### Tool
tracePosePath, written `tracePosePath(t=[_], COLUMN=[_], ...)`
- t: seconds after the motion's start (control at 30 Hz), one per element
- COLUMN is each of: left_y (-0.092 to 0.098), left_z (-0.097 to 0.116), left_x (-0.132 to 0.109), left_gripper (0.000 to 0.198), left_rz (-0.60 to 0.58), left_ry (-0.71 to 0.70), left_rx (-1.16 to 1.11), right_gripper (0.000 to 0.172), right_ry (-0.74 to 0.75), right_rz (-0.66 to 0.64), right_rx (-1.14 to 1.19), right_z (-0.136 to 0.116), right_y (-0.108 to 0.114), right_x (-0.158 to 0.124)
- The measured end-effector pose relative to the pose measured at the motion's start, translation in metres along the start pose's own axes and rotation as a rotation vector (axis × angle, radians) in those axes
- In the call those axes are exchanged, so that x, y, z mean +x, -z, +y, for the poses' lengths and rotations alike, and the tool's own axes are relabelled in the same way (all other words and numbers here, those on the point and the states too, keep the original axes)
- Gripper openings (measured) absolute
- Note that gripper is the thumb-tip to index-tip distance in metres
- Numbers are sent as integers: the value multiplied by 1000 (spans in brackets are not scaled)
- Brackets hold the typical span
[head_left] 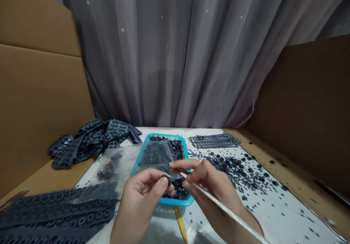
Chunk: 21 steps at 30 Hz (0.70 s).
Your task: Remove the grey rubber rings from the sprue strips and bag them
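Observation:
My left hand (146, 198) pinches a small round black piece (167, 179) between thumb and fingers. My right hand (209, 189) is closed around a long, thin white stick-like tool (222, 207), held like a pen; its tip lies near the black piece, and I cannot tell whether they touch. Just beyond both hands stands a blue plastic basket (187, 147) with many small black pieces inside. A clear plastic bag (120, 162) drapes over the basket's left side, with some dark pieces showing through it.
Dark perforated rubber strips (54, 215) lie at front left, with a heap of studded dark sheets (95, 140) behind. Loose black bits (237, 171) scatter over the right. A holed strip sheet (214, 141) lies farther back. A yellow tool (180, 224) sits below the basket. Cardboard walls (41, 102) flank the table.

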<state>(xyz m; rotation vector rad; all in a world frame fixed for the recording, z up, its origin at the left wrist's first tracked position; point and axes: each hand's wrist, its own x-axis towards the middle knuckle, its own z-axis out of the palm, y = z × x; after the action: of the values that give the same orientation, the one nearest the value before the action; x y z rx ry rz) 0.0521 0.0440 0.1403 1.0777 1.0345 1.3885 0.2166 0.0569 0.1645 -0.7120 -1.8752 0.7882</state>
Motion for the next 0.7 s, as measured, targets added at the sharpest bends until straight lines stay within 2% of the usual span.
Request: tracePosePath(t=[0.13,0.33,0.53,0.7], left_y=[1,2,4,2], left_z=[-2,-3,-3,-5], left_x=[2,1,1,0], left_gripper=[21,23,24,21], left_rz=[13,-16,-27,-27], left_ry=[16,12,2,36], left_rx=[-45,-29,2,-92], right_gripper=[9,7,8,8], right_ry=[-39,-85,-56,-30], right_rz=[-11,-101,-130,-59], right_rx=[88,266,208,88], right_z=[-6,-10,-7,-7], right_y=[3,6,6,7], right_x=[2,2,1,3])
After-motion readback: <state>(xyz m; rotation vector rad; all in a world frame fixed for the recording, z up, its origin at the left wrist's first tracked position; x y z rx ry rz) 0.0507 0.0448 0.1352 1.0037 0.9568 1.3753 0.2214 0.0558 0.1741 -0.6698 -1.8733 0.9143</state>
